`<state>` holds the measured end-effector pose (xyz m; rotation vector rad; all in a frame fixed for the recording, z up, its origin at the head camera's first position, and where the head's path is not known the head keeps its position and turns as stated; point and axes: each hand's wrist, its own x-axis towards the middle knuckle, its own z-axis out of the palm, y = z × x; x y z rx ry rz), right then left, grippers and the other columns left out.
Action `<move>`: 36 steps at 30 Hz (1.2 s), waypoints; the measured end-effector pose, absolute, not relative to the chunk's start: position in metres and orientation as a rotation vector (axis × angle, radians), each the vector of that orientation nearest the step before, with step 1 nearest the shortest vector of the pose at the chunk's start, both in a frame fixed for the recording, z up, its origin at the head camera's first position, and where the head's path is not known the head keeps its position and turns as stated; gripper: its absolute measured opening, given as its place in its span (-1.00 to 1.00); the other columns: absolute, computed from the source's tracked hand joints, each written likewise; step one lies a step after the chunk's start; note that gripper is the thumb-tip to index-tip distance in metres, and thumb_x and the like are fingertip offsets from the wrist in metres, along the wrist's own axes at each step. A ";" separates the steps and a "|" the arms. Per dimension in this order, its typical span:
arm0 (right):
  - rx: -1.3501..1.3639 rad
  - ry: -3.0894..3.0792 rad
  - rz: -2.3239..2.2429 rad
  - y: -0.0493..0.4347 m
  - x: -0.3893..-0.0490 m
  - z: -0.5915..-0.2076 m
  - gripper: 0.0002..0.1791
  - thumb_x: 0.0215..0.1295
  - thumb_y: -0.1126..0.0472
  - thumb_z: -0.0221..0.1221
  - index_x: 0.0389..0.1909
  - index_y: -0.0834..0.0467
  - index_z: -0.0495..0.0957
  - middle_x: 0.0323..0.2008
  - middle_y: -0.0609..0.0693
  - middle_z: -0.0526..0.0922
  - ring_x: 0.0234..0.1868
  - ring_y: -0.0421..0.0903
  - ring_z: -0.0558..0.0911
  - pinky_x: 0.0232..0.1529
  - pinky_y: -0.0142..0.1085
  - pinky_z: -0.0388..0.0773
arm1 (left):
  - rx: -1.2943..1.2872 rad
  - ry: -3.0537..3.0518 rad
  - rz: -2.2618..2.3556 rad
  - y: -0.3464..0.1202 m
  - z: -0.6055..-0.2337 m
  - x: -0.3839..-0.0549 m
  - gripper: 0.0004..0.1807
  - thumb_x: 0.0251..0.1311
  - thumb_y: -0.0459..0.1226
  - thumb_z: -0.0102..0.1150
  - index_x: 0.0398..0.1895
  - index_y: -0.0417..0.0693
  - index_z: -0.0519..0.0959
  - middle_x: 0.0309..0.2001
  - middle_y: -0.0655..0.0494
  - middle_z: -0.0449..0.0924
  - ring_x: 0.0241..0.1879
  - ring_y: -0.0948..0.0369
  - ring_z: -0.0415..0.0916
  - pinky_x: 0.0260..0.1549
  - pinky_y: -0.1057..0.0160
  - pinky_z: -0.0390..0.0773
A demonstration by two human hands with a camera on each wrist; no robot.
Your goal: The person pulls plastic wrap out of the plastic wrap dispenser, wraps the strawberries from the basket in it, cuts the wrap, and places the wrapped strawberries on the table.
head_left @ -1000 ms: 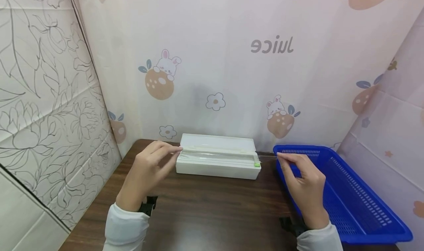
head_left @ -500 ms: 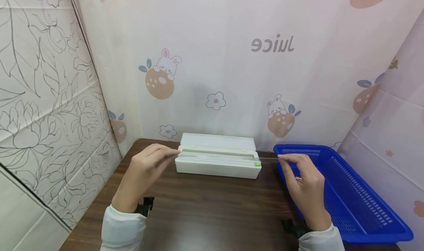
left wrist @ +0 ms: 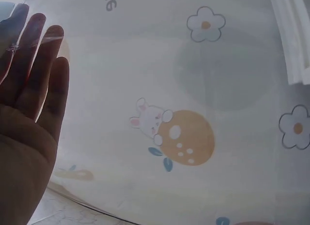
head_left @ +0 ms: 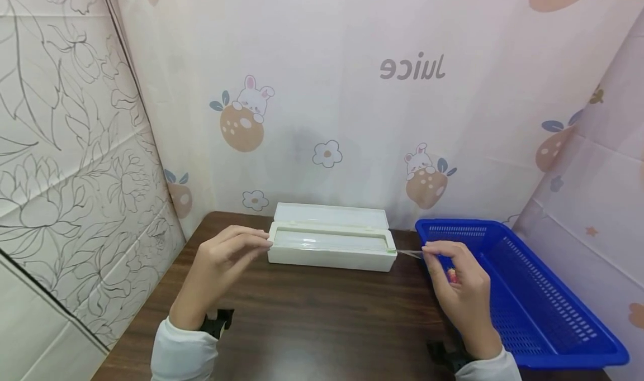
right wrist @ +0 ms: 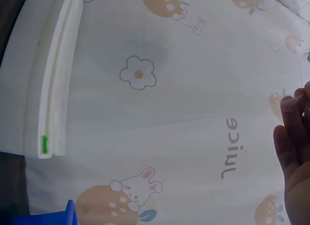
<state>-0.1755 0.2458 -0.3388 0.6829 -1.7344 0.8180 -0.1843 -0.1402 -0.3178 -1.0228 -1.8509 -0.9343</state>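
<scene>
A white cling film dispenser box (head_left: 329, 260) stands at the back of the table with its lid (head_left: 329, 215) raised. Clear cling film (head_left: 410, 253) stretches across its front, one edge drawn out past the box on the right. My left hand (head_left: 216, 272) pinches the film at the box's left end; in the left wrist view, film glints across the fingers (left wrist: 51, 51). Beyond the right end, my right hand (head_left: 465, 294) pinches the other corner between thumb and fingers. A green slider (right wrist: 44, 144) sits at that end of the box.
On the right of the wooden table (head_left: 312, 325) stands a blue perforated basket (head_left: 604, 336). A small red thing (head_left: 452, 275) shows through the gap in my right hand. Printed curtains (head_left: 327, 90) close in the back and sides.
Both hands have come slightly lower, toward me, and the film's edge has passed from the box's opening to its front. My left hand has also shifted a little left.
</scene>
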 end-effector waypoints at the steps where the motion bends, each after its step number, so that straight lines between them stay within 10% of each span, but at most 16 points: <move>1: 0.692 -1.744 0.841 0.246 -0.175 -0.339 -0.91 0.06 0.41 0.26 -0.37 0.29 0.63 -0.36 0.15 0.66 -0.31 -0.14 0.55 -0.39 -0.65 0.37 | -1.038 -1.852 -0.962 -0.140 -0.317 -0.183 -0.65 -0.25 -0.57 0.35 -0.32 -0.09 0.66 -0.29 0.05 0.66 -0.22 0.17 0.56 -0.15 0.50 0.53; 11: 0.913 -1.741 1.378 0.241 -0.164 -0.334 -0.81 0.03 0.72 0.05 -0.29 0.57 0.47 -0.37 0.25 0.56 -0.32 -0.06 0.58 -0.26 -0.55 0.55 | -1.060 -1.907 -1.183 -0.135 -0.320 -0.178 -0.67 -0.13 -0.64 0.24 -0.30 -0.14 0.62 -0.39 0.04 0.64 -0.43 0.27 0.52 -0.44 0.49 0.54; 26: 0.717 -2.267 1.304 0.260 -0.167 -0.362 -0.79 0.29 0.48 0.00 -0.15 0.17 0.45 -0.49 -0.07 0.55 -0.46 -0.15 0.56 -0.53 -0.42 0.55 | -0.994 -2.194 -1.350 -0.137 -0.341 -0.175 -0.84 0.18 -0.49 0.09 -0.26 -0.08 0.52 -0.41 0.03 0.56 -0.51 0.19 0.50 -0.60 0.28 0.62; 36: 0.813 -2.298 1.409 0.262 -0.171 -0.371 -0.80 0.33 0.49 -0.06 -0.11 0.25 0.41 -0.49 0.00 0.50 -0.48 -0.13 0.54 -0.50 -0.41 0.58 | -1.035 -2.300 -1.410 -0.140 -0.355 -0.181 -0.88 0.27 -0.45 0.00 -0.22 -0.08 0.48 -0.46 -0.05 0.58 -0.53 0.17 0.49 -0.64 0.24 0.59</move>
